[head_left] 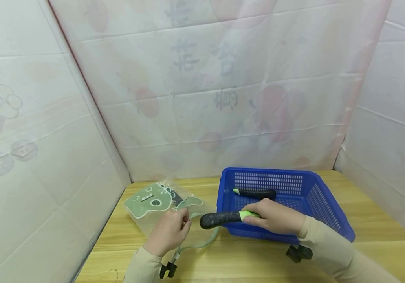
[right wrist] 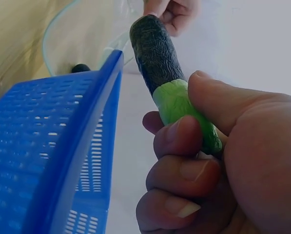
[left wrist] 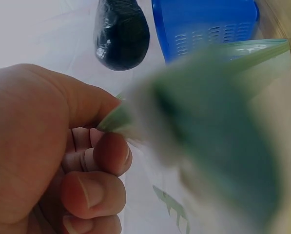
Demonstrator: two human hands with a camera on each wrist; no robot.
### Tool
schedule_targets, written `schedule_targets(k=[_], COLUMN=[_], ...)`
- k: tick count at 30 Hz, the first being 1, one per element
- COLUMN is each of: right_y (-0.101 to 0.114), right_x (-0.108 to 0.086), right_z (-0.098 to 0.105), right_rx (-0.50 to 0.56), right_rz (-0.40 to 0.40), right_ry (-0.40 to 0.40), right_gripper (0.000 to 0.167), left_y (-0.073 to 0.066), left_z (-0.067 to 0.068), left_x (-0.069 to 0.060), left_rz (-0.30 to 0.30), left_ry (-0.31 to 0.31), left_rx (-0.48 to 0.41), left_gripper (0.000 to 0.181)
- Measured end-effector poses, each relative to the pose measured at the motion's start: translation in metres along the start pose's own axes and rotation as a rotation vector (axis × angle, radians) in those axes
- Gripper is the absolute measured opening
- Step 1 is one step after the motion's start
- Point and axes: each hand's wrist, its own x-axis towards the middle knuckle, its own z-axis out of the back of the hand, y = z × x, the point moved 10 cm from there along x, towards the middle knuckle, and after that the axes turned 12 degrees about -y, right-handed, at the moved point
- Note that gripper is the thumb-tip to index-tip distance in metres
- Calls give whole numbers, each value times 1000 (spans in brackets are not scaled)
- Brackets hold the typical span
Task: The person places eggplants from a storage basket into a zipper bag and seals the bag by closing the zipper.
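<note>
My right hand (head_left: 274,217) grips a dark eggplant (head_left: 221,219) by its bright green cap, above the near left rim of the blue basket. The eggplant's rounded dark end points left, towards the bag. With thumb and forefinger, my left hand (head_left: 169,231) pinches the green edge of a clear zip bag (left wrist: 252,63) printed with a green cartoon figure. The bag's mouth gapes to the right in the head view. A dark rounded thing (right wrist: 80,68) shows through the bag in the right wrist view. Another eggplant (head_left: 257,193) lies in the basket (head_left: 333,200).
The basket has slotted walls and stands on the right of the wooden table (head_left: 223,263). Printed white cloth (head_left: 202,118) walls the table at the back and on both sides. A black clip-like mount (head_left: 299,253) hangs at the right wrist.
</note>
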Motion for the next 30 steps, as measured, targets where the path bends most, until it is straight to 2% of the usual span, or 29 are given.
schedule_targets(k=[7, 14, 22, 30], right_y=[10, 25, 23, 32], right_x=[1, 4, 7, 10], right_z=[-13, -29, -40, -52], right_rx=[-61, -137, -167, -356], right_rz=[29, 131, 79, 121], right_ry=[-19, -45, -81, -177], right_gripper=[24, 14, 15, 25], left_y=[0, -1, -1, -1], left_z=[-1, 0, -1, 0], left_x=[-1, 0, -1, 0], left_rz=[7, 4, 2, -5], left_ry=[18, 20, 13, 3], left_rx=[-4, -10, -3, 5], left_gripper=[25, 26, 26, 27])
